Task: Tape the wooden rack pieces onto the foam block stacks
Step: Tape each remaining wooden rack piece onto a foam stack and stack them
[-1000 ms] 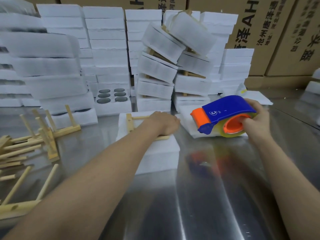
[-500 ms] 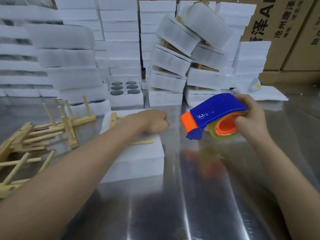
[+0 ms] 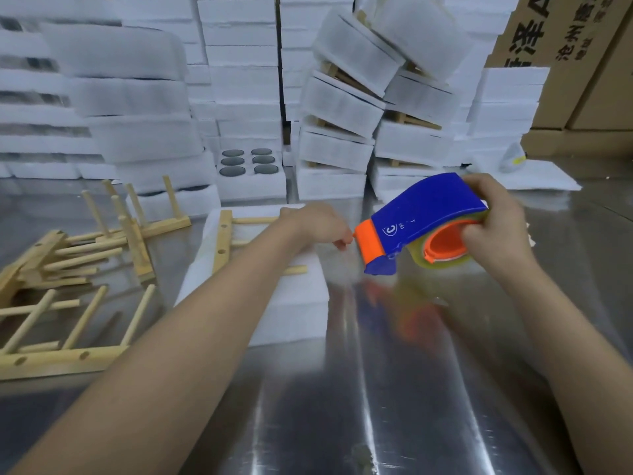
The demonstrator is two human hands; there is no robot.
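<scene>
Blue tape dispenser [image 3: 424,214] wrapped by right hand [image 3: 493,231] fingers, left hand [image 3: 317,226] fingers curled at its orange edge (grasp unclear)

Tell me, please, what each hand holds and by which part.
The right hand grips the tape dispenser by its rear, around the roll. The left hand curls beside its orange nose; whether it holds tape cannot be told.

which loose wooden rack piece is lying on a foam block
The flat rack piece lying on the foam block stack at centre; the other rack pieces lie on the metal table to its left.
</scene>
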